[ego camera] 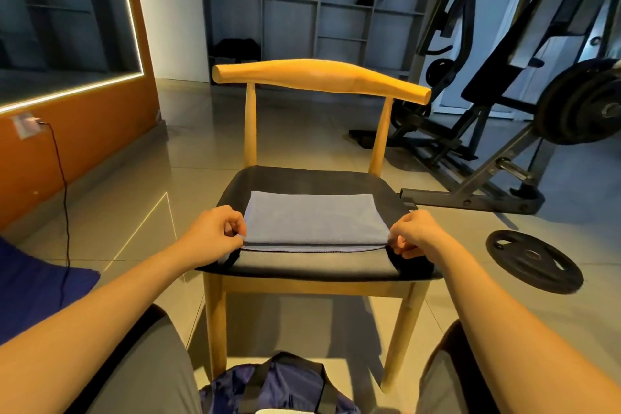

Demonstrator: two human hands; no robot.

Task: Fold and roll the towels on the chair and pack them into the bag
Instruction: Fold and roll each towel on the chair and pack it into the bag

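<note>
— Why is the grey-blue towel (314,220) laid flat mid-seat on the wooden chair (319,77)?
— I'd say so the fold lies square; the seat serves as a table; the navy bag (285,383) sits on the floor at six o'clock.
— And the hands?
— Fingers curled; the left hand (215,233) pinches the towel's eight o'clock corner; the right hand (415,233) pinches the four o'clock one.

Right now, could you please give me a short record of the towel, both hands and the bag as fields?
towel: folded flat on the seat of the chair
left hand: pinches the towel's near left corner
right hand: pinches the towel's near right corner
bag: on the floor below the chair's front edge
rolling: not yet started
nearby: weight plate on the floor, right of the chair
</note>
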